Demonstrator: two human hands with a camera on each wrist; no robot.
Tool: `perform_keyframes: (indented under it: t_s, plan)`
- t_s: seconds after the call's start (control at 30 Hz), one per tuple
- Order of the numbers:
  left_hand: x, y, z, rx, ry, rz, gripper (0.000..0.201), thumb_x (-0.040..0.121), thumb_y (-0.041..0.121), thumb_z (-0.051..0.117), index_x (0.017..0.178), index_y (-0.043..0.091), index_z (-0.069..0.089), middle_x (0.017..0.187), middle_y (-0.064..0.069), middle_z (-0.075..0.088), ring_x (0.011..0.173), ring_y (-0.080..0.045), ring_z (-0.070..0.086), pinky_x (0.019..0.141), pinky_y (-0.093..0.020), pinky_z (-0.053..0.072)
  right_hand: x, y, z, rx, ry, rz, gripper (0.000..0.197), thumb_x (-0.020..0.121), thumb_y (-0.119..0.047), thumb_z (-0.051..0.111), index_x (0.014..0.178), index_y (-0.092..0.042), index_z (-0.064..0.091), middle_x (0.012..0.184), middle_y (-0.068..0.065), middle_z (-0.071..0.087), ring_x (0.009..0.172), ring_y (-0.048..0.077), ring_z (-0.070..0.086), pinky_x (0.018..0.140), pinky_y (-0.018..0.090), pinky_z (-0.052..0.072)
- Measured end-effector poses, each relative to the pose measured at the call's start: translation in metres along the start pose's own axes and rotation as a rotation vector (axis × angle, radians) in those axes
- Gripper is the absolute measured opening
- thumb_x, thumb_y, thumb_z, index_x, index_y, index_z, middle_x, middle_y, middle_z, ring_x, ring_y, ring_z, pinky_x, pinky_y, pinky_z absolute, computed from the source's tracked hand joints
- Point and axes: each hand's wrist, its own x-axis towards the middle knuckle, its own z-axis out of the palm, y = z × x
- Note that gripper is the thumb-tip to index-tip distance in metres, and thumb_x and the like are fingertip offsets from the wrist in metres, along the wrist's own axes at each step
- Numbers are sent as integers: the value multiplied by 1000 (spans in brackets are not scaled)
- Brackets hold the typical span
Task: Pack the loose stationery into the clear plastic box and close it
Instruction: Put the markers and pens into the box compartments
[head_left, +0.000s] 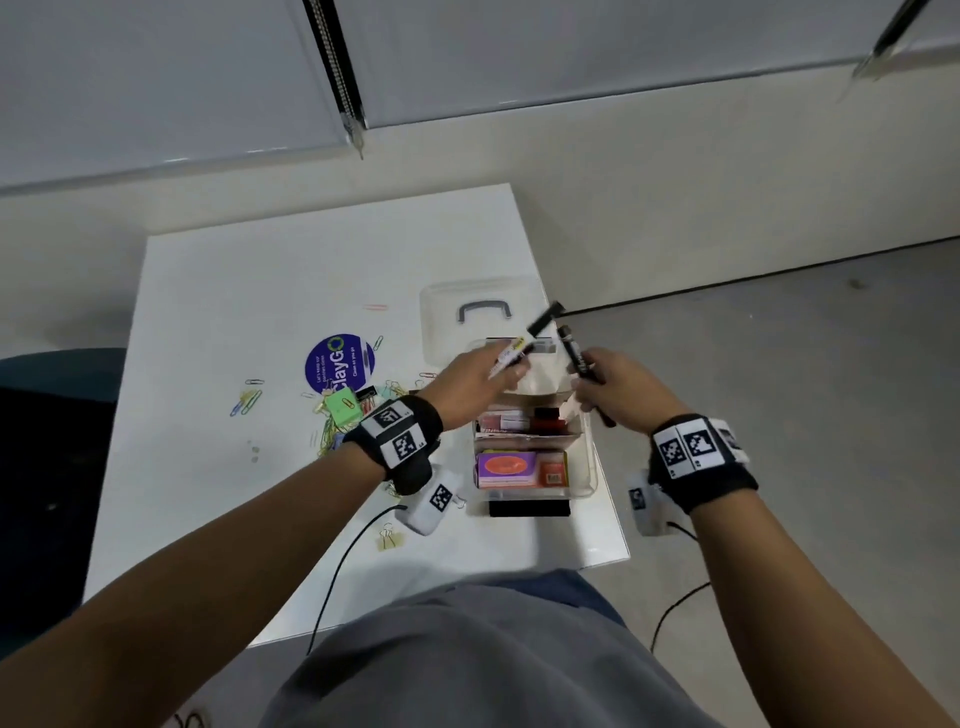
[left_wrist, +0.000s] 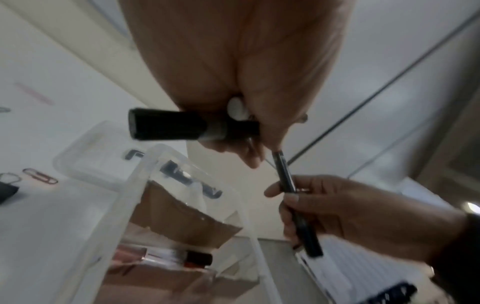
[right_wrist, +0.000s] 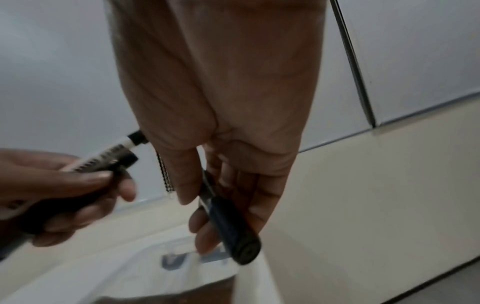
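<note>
The clear plastic box (head_left: 590, 462) stands open near the table's right edge, its lid (head_left: 447, 332) with a grey handle lying flat behind it. Cardboard dividers hold a purple packet (head_left: 506, 467) and a red marker (head_left: 545, 422). My left hand (head_left: 506, 366) hovers over the box's far end, gripping a white marker with a black cap (head_left: 524, 348), seen as the black cap (left_wrist: 168, 125) in the left wrist view. Beside it my right hand (head_left: 592, 382) grips a black marker (head_left: 574, 353), also the black marker (right_wrist: 228, 224) from the right wrist.
Several coloured paper clips (head_left: 249, 400), a green block (head_left: 343, 406), a round blue sticker (head_left: 338, 364) and a binder clip (head_left: 389, 538) lie left of the box. A black flat object (head_left: 529, 508) sits in front of it. The table's right edge (head_left: 618, 519) is close.
</note>
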Motion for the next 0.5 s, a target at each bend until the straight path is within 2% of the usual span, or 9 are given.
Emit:
perform_keyframes:
  t_s: [0.03, 0.07, 0.1, 0.13, 0.17, 0.2, 0.27, 0.37, 0.5]
  plan:
    - [1, 5, 6, 17, -69, 27, 31, 99, 47, 44, 124, 30, 52, 110, -1, 67, 97, -23, 66, 82, -40, 56, 1, 8, -8, -37, 47, 31, 13, 93, -13, 55, 104, -18, 56, 86, 9, 69, 71, 21, 68, 65, 41, 58]
    - [3, 11, 13, -4, -110, 41, 32, 100, 44, 44, 127, 28, 51, 108, 6, 66, 95, -13, 66, 76, -28, 56, 2, 13, -14, -28, 88, 55, 14, 92, -12, 54, 105, -17, 56, 86, 10, 69, 74, 24, 69, 67, 45, 58]
    - [5, 17, 23, -52, -129, 41, 31, 100, 39, 46, 127, 25, 53, 103, 12, 65, 91, -2, 65, 70, -16, 52, 4, 17, -17, -6, 118, 73, 15, 92, -12, 54, 106, -17, 57, 87, 11, 69, 77, 27, 71, 69, 47, 58]
    - [9, 20, 32, -92, -139, 26, 27, 101, 35, 48, 123, 21, 55, 100, 15, 64, 89, 4, 63, 70, -10, 48, 6, 17, -19, 16, 132, 81, 15, 92, -12, 53, 105, -16, 57, 86, 12, 70, 78, 29, 71, 70, 48, 58]
    - [14, 20, 41, -100, -135, 6, 25, 100, 33, 49, 120, 20, 57, 98, 12, 66, 88, 2, 63, 73, -10, 48, 7, 16, -19, 22, 134, 81, 15, 91, -11, 53, 105, -16, 57, 86, 12, 70, 79, 30, 71, 70, 48, 58]
    - [19, 15, 48, -43, -126, -4, 24, 100, 33, 50, 116, 18, 59, 100, 6, 68, 89, -7, 64, 79, -19, 51, 7, 15, -19, 15, 126, 76, 15, 91, -10, 53, 104, -15, 56, 86, 13, 70, 79, 30, 71, 69, 46, 58]
    - [25, 0, 53, 262, -116, 19, 26, 99, 34, 48, 111, 13, 60, 101, -9, 66, 93, -26, 61, 86, -42, 49, 8, 14, -18, -27, 107, 61, 18, 88, -7, 52, 104, -15, 57, 86, 12, 71, 78, 27, 70, 64, 35, 54]
    - [24, -18, 46, 587, -62, 37, 33, 100, 35, 45, 119, 10, 56, 107, -14, 59, 100, -32, 55, 85, -41, 43, 8, 14, -12, -72, 64, 43, 14, 89, -9, 52, 101, -14, 57, 84, 9, 70, 73, 21, 68, 58, 24, 44]
    - [28, -30, 36, 676, -84, 58, 31, 101, 33, 45, 120, 9, 54, 110, -15, 57, 100, -33, 56, 82, -39, 41, 12, 15, -3, -49, 5, 26, 9, 91, -8, 51, 98, -12, 55, 85, 10, 66, 64, 16, 61, 50, 19, 37]
